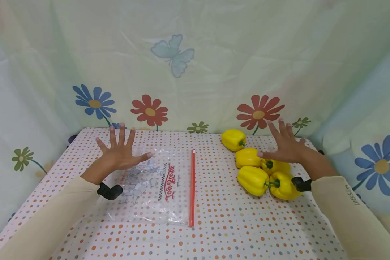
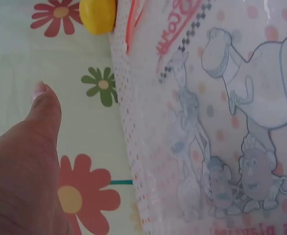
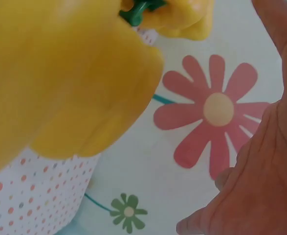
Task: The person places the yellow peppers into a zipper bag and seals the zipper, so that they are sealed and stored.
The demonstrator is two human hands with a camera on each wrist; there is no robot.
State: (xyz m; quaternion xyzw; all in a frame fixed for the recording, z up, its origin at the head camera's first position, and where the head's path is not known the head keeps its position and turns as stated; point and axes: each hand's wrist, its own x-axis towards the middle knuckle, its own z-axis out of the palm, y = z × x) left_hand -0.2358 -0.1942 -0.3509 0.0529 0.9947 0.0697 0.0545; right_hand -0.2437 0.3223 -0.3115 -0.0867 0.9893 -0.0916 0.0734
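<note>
My left hand (image 1: 118,156) is spread with straight fingers above the left edge of a clear plastic zip bag (image 1: 178,180). The bag lies flat, its red slider strip (image 1: 192,187) toward the right, with red lettering and cartoon figures printed on it. In the left wrist view the printed bag (image 2: 265,78) fills the right side, and the left thumb (image 2: 44,112) points up, apart from it. My right hand (image 1: 287,146), fingers also spread, hovers by a group of several yellow bell peppers (image 1: 252,180) with green stems. Neither hand holds anything.
A dotted cloth covers the table (image 1: 221,231). Behind it hangs a pale curtain (image 1: 214,72) printed with flowers and a butterfly, and it continues along both sides. One yellow pepper (image 1: 233,140) sits at the back edge, slightly apart from the others.
</note>
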